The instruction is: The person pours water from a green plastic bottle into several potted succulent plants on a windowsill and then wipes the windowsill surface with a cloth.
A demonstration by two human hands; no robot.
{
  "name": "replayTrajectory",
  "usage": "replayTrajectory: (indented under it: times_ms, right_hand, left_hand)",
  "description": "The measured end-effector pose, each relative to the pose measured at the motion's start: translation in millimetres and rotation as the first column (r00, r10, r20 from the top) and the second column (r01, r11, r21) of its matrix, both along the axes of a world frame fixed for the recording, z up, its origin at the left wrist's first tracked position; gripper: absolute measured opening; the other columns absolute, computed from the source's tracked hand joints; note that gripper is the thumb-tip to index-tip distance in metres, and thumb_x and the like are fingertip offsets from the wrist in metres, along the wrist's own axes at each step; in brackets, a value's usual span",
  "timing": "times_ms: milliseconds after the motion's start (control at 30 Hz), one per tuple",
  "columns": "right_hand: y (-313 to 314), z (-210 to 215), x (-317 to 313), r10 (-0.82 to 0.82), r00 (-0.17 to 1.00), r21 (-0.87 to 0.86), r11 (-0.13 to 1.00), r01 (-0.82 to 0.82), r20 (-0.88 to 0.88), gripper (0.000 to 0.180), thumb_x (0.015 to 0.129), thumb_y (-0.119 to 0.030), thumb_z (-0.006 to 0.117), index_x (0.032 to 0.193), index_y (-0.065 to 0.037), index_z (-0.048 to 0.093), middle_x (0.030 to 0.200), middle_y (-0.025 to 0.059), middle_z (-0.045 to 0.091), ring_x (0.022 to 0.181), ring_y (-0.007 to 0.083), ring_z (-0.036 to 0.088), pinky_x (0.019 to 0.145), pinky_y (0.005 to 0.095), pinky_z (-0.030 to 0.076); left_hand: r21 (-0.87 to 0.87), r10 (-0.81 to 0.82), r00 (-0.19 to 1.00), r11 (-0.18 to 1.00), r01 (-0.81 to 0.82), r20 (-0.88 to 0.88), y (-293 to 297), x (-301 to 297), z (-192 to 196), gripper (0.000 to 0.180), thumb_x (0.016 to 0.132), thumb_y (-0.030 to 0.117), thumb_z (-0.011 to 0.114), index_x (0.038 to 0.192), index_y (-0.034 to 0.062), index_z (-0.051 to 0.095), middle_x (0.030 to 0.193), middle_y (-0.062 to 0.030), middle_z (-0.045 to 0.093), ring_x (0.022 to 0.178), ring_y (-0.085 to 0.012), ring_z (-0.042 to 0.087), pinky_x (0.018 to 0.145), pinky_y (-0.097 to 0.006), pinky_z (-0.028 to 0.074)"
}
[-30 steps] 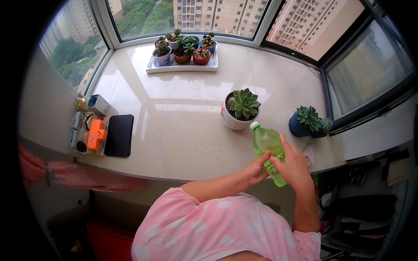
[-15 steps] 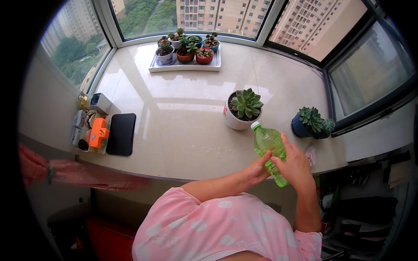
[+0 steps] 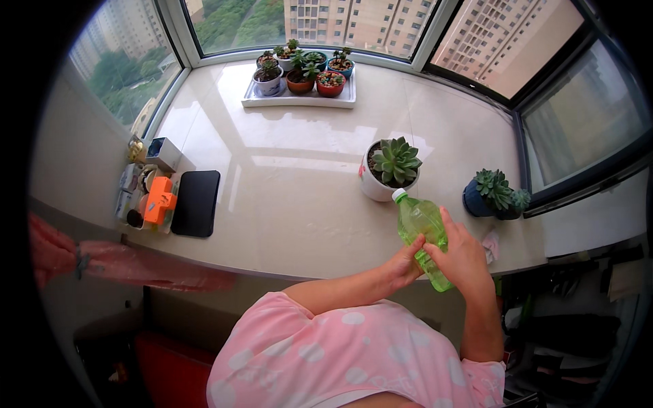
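A clear green plastic bottle [image 3: 422,221] with a white cap is tilted between my two hands, its cap toward the far side. My left hand [image 3: 406,264] grips it low from the left, thumb across its side. From the right, my right hand [image 3: 461,250] wraps the bottle, with its thumb near my left thumb. Just beyond the cap stands a white pot [image 3: 375,185] holding a large green succulent [image 3: 396,162]. Cap and pot overlap in the view; whether they touch I cannot tell.
A white tray [image 3: 299,101] of several small potted succulents stands by the window. Right of my hands are a blue pot [image 3: 478,198] with succulents and a pink cloth [image 3: 491,246]. At left lie a black tablet-like slab [image 3: 196,203], an orange object [image 3: 160,200] and small containers.
The whole tabletop scene has shifted slightly right and up in the view. Both hands keep the same hold on the bottle, whose cap now appears closer to the white pot.
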State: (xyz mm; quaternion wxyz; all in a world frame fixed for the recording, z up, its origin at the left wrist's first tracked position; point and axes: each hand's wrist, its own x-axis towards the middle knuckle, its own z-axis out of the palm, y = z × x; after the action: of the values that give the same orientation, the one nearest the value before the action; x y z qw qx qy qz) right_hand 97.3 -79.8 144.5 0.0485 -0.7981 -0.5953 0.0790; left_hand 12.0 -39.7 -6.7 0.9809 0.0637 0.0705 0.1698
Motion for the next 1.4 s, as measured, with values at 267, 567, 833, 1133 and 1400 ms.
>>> replayTrajectory:
  times_ms: [267,567,833,1133,1400]
  right_hand:
    - [6,0,-8,0.003,1.0,0.007,1.0,-0.003,0.011,0.079,0.075,-0.035,0.07,0.14,-0.008,0.035,0.093,0.0179,0.058,0.082,0.0346,0.061,0.07,0.0431,0.05]
    - [9,1,-12,-0.007,1.0,0.015,1.0,0.007,0.018,0.079,0.075,-0.035,0.07,0.14,-0.008,0.035,0.093,0.0176,0.058,0.082,0.0341,0.061,0.07,0.043,0.05]
    - [1,0,-6,-0.038,0.999,-0.019,0.999,0.038,0.029,0.079,0.075,-0.034,0.07,0.14,-0.007,0.035,0.093,0.0174,0.057,0.082,0.0341,0.061,0.07,0.0426,0.05]
    - [-13,0,4,-0.096,0.995,-0.01,0.995,0.096,0.022,0.079,0.074,-0.034,0.07,0.14,-0.006,0.035,0.093,0.0175,0.057,0.083,0.0345,0.061,0.071,0.0428,0.05]
    - [-21,2,14,-0.124,0.992,-0.004,0.992,0.125,0.032,0.079,0.075,-0.035,0.07,0.14,-0.008,0.035,0.093,0.018,0.057,0.083,0.0348,0.061,0.071,0.0435,0.05]
  left_hand:
    - [-0.011,0.022,0.999,1.0,-0.022,0.027,8,-5,-3,0.073,0.083,0.049,0.063,0.139,0.0136,0.033,0.135,-0.0057,0.046,0.124,-0.0231,0.045,0.104,-0.045,0.037]
    - [0.009,0.009,0.997,1.0,-0.01,0.075,12,-8,-1,0.073,0.083,0.049,0.063,0.139,0.013,0.032,0.136,-0.0059,0.045,0.125,-0.0233,0.045,0.104,-0.045,0.036]
    - [-0.021,-0.053,0.997,0.998,0.054,0.05,4,-5,2,0.074,0.081,0.051,0.064,0.138,0.0129,0.035,0.134,-0.0061,0.047,0.124,-0.024,0.045,0.105,-0.046,0.035]
    - [0.036,-0.103,0.995,0.994,0.103,0.011,-5,8,2,0.082,0.08,0.056,0.062,0.142,0.0147,0.028,0.14,-0.0062,0.041,0.129,-0.0248,0.039,0.105,-0.049,0.033]
    - [-0.015,-0.102,0.994,0.995,0.102,0.027,-11,23,-2,0.071,0.084,0.049,0.063,0.139,0.0137,0.034,0.135,-0.0056,0.046,0.125,-0.0231,0.044,0.105,-0.045,0.034]
